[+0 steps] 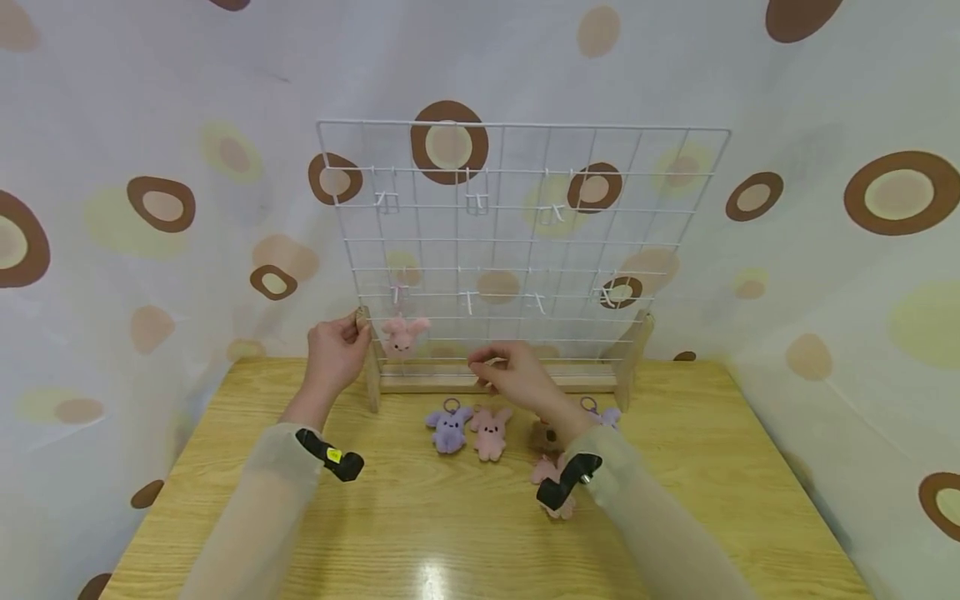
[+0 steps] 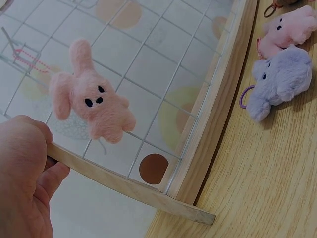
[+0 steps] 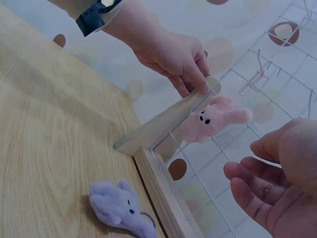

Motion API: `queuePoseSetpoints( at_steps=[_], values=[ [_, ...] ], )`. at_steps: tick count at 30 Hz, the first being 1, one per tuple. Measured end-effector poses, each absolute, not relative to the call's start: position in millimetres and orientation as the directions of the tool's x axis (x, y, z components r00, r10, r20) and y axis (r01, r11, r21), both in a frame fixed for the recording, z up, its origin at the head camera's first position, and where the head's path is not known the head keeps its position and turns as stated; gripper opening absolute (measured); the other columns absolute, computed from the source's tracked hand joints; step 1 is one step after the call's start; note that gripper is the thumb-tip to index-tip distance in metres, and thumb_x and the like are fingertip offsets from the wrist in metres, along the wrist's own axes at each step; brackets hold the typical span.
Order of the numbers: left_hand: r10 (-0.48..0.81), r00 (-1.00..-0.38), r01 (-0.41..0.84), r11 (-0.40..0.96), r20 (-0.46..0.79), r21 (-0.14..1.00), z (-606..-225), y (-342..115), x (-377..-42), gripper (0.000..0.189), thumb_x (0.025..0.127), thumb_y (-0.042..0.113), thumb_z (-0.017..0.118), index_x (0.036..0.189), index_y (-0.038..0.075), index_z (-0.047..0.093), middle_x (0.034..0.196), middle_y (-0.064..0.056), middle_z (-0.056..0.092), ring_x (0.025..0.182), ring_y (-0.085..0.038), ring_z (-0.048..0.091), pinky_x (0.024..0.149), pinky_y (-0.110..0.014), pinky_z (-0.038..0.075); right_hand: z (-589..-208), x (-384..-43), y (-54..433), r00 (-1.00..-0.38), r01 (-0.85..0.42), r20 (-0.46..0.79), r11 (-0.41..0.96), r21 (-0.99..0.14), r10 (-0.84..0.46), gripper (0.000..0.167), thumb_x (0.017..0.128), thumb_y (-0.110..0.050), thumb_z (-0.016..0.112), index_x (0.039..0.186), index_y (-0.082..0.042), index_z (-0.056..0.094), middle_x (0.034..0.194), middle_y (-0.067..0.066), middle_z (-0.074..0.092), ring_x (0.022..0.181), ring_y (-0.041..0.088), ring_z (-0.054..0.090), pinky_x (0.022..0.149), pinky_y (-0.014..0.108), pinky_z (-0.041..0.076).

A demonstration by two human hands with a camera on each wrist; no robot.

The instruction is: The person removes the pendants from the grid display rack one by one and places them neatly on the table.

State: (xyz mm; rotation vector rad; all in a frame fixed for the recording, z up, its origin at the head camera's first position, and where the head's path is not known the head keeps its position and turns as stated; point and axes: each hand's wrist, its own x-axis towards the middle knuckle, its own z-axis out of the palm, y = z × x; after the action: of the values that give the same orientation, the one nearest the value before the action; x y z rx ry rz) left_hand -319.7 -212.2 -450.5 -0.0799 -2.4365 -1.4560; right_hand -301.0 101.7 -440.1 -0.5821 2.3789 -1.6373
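Observation:
My left hand [image 1: 335, 353] pinches the top of the wooden side post [image 2: 99, 169] of a white wire grid rack [image 1: 498, 242]. Beside that post, a pink plush bunny keychain [image 1: 403, 335] hangs from a hook by a pink beaded loop. My right hand [image 1: 517, 377] is in front of the rack's lower part, its fingers loosely bent with nothing between them, as the right wrist view [image 3: 267, 183] shows. Below it on the table lie a purple plush keychain [image 1: 450, 429] and a pink plush keychain [image 1: 491, 435], side by side.
More plush keychains lie under my right forearm: a brown one [image 1: 545, 436], a pink one [image 1: 546, 472] and a purple one [image 1: 609, 417], partly hidden. Several white hooks [image 1: 552, 213] stick out from the grid. The rack stands at the back of the wooden table [image 1: 420, 533], before a patterned curtain [image 1: 825, 275].

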Motion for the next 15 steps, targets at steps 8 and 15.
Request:
queuePoseSetpoints(
  at_steps=[8,15],
  values=[
    [-0.088,-0.938,0.246,0.511,0.335,0.824,-452.1,-209.3,-320.9,0.035,0.105,0.007,0.063,0.136,-0.011,0.063,0.119,-0.029,0.071,0.111,-0.035,0.072,0.085,-0.036,0.060,-432.7,-313.5,78.7,-0.890,-0.227,0.067,0.311,-0.923,-0.450,0.020,0.106,-0.009,0.064,0.120,0.002,0.073,0.107,0.012,0.073,0.090,0.040,0.073,0.076,0.051,0.062],
    [-0.090,-0.935,0.250,0.521,0.344,0.816,-452.0,-211.4,-321.8,0.035,0.105,0.007,0.063,0.135,-0.011,0.064,0.118,-0.027,0.072,0.110,-0.032,0.073,0.083,-0.033,0.060,-425.2,-319.2,53.9,-0.877,-0.234,0.062,0.311,-0.921,-0.476,0.025,0.108,-0.009,0.062,0.129,0.001,0.070,0.122,0.015,0.072,0.093,0.042,0.073,0.077,0.051,0.062]
  ],
)
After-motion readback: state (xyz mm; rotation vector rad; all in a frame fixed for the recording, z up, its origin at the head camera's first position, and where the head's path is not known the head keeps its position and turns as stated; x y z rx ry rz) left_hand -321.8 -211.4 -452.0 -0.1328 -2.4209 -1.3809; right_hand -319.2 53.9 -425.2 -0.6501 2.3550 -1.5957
